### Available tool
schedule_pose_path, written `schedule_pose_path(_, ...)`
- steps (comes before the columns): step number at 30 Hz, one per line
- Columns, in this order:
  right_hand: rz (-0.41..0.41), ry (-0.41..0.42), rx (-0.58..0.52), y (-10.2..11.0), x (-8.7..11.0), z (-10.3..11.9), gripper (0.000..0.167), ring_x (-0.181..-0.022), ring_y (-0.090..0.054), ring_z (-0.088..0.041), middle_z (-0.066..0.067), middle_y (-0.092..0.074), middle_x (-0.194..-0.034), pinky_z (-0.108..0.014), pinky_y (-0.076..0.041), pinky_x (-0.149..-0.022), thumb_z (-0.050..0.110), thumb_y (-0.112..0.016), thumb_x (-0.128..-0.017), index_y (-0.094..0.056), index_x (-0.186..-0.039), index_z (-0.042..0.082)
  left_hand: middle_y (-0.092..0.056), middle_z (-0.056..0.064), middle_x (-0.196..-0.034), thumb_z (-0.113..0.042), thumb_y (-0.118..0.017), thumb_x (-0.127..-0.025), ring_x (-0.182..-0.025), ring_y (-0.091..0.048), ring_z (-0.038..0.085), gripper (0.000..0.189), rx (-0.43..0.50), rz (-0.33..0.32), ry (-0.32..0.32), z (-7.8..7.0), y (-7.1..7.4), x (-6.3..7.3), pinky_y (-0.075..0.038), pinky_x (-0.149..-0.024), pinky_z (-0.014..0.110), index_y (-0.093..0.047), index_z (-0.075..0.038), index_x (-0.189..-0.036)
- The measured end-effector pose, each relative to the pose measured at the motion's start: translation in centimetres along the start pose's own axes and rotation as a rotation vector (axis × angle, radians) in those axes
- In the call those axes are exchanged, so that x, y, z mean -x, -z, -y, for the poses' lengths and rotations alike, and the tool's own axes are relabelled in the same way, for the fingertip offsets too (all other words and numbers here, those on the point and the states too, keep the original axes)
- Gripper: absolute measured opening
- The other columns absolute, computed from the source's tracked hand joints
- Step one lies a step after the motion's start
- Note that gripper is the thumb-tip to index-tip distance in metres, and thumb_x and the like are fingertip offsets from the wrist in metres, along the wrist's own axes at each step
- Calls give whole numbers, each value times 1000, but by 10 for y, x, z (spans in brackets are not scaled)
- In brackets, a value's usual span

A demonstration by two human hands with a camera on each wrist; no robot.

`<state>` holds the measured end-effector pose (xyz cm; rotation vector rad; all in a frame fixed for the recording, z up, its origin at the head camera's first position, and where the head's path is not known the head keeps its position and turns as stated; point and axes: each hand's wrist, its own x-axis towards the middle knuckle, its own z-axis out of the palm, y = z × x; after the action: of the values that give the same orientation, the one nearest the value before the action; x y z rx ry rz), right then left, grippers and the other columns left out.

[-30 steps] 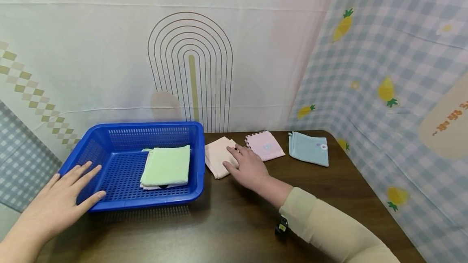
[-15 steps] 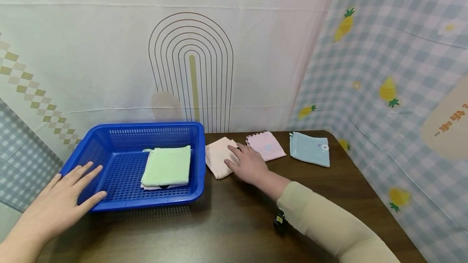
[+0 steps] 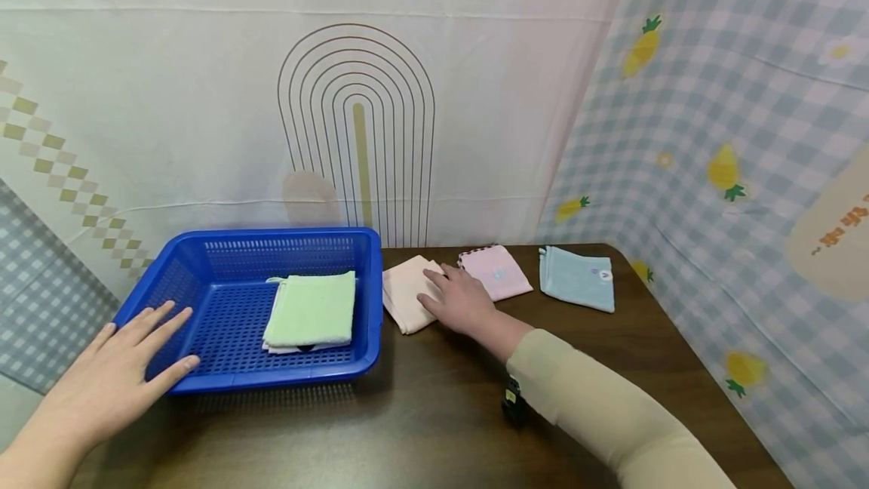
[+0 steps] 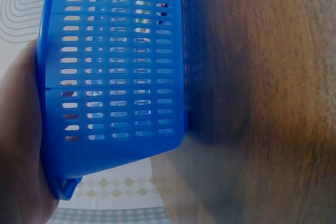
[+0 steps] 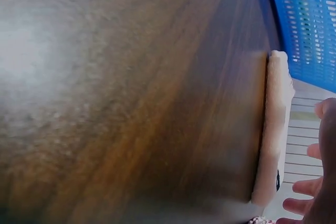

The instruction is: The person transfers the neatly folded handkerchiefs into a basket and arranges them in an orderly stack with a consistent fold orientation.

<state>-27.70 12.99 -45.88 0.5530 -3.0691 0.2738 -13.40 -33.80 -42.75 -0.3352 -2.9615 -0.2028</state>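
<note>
A folded peach towel (image 3: 405, 291) lies flat just right of the blue plastic basket (image 3: 271, 380). Over its right part hovers my right hand (image 3: 465, 303), fingers spread and loosely bent. The right wrist view has the fingertips (image 5: 300, 187) a little off the towel's top face, gripping nothing. My left hand (image 3: 112, 379) lies with straight, spread fingers over the basket's front left corner. From the left wrist, the palm side meets the rim beside the slotted wall (image 4: 115, 153). Inside the basket, a folded light green towel (image 3: 314, 308) tops a whitish one with a black patch.
Further right on the dark wooden table (image 3: 434, 429) lie a folded pink towel (image 3: 502, 274) with a checked edge and a folded light blue towel (image 3: 577, 279). A printed curtain (image 3: 489, 119) hangs behind the table, and a checked one (image 3: 686, 247) borders its right side.
My right forearm has shifted slightly left while the hand stays over the peach towel. The left hand, basket and towels have kept their places.
</note>
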Motion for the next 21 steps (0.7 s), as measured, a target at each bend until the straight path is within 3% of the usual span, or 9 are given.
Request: schedule_pose_path(21,102,-79,34,-12,-23,0,64,-140,-39,-38,-18,-38,-154,-52,-36,-110,60,-43,-98,-42,-152,26,-30,29,-155,-59,-55,-95,-139,-26,54,81,-5,15,17,-1,1,0,27,-111,45,-33,-9,-155)
